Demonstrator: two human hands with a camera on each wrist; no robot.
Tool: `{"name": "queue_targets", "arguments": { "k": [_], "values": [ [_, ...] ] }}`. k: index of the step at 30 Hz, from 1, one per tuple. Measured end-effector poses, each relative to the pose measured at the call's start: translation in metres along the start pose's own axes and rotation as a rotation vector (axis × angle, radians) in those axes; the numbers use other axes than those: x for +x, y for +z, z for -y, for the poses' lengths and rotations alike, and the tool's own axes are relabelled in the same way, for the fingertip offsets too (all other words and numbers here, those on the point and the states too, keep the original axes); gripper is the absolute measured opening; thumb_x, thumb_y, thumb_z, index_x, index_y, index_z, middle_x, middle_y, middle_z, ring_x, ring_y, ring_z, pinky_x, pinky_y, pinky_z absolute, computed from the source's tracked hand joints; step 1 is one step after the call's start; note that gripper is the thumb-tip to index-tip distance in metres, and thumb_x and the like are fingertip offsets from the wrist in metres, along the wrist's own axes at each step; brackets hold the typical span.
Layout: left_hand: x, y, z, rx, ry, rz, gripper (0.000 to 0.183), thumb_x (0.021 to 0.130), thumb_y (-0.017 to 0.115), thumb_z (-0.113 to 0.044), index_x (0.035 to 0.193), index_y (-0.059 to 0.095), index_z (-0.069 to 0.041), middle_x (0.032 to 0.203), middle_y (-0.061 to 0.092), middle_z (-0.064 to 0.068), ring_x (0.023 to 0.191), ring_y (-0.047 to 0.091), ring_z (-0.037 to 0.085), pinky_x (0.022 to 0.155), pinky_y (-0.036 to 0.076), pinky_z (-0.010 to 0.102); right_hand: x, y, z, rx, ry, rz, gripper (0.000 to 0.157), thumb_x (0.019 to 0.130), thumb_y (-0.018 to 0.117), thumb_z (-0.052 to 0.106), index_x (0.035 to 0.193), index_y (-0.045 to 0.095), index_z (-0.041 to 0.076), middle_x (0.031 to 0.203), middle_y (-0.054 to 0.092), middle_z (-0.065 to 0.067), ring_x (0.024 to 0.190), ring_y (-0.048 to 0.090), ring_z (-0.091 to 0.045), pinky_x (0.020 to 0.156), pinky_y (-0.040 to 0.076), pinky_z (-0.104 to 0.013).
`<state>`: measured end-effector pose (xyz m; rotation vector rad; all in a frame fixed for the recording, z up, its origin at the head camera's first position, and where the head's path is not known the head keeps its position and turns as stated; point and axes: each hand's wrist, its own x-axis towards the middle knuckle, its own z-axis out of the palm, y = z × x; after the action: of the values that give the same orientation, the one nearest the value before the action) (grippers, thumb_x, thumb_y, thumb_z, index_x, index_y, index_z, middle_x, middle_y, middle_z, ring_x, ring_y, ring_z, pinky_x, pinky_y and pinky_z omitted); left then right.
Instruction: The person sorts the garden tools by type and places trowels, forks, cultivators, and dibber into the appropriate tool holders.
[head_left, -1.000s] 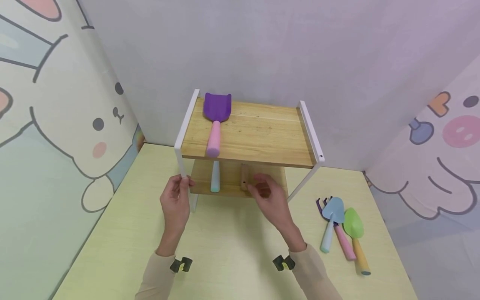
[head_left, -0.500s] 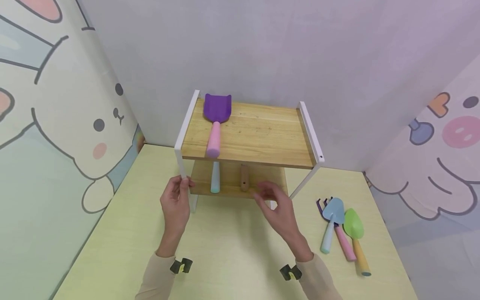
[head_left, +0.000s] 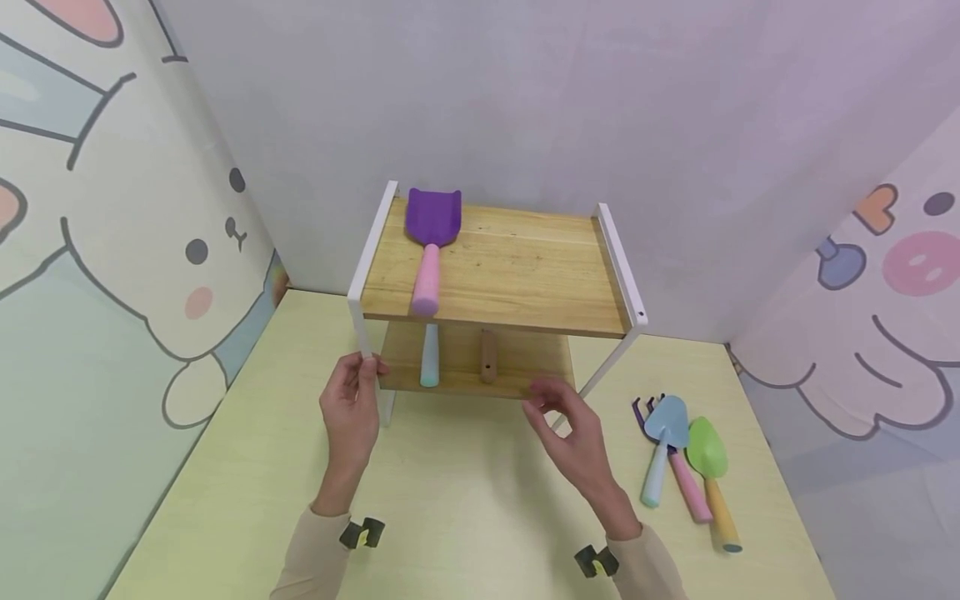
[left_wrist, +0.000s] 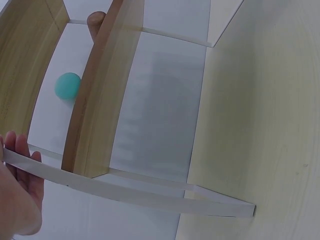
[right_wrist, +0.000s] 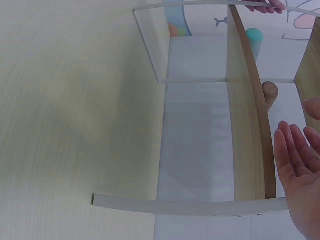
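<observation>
The brown handle (head_left: pixel 488 357) lies on the lower shelf (head_left: pixel 457 362). The right hand (head_left: pixel 579 442) has moved back from it and is now near, to its right, thumb and fingers apart with nothing in them. The left hand (head_left: pixel 352 408) is pinching the white post (head_left: pixel 362 333), same as before. The top shelf (head_left: pixel 540 267) hides the brown handle's far end

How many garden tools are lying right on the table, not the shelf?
3, all to the right of the shelf: a blue trowel, a pink-handled rake partly under it, and a green trowel farthest right. The shelf hides some of the table, so more could be there.
</observation>
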<state>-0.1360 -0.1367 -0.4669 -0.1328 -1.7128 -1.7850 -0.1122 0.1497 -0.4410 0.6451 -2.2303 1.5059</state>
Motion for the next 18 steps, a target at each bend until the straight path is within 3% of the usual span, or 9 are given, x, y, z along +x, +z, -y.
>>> {"name": "queue_targets", "arguments": {
  "k": [7,12,18],
  "values": [
    [-0.001,0.000,0.001,0.005,-0.001,0.007,0.016,0.105,0.054,0.001,0.105,0.061,0.016,0.089,0.067,0.014,0.084,0.068,0.018,0.084,0.056,0.021,-0.010,-0.006,-0.007,-0.003,-0.049,-0.011,0.033,0.084,0.072,-0.019,0.115,0.063,-0.012,0.103,0.068,-0.020,0.085,0.066,-0.022,0.079,0.058,-0.025],
    [-0.001,0.000,0.000,0.008,-0.004,0.007,0.014,0.105,0.054,0.003,0.106,0.061,0.016,0.089,0.066,0.021,0.084,0.068,0.016,0.083,0.056,0.020,-0.018,-0.011,-0.015,0.000,-0.082,-0.016,0.038,0.080,0.072,-0.023,0.115,0.062,-0.012,0.103,0.068,-0.014,0.084,0.065,-0.020,0.080,0.057,-0.022],
    [-0.001,0.000,0.001,0.008,0.006,0.007,0.012,0.104,0.054,0.005,0.107,0.061,0.015,0.090,0.066,0.023,0.084,0.068,0.015,0.082,0.055,0.018,-0.034,-0.017,-0.044,-0.024,-0.097,-0.044,0.046,0.078,0.073,-0.023,0.120,0.063,-0.007,0.108,0.068,-0.012,0.088,0.066,-0.017,0.085,0.056,-0.020]
  ]
}}
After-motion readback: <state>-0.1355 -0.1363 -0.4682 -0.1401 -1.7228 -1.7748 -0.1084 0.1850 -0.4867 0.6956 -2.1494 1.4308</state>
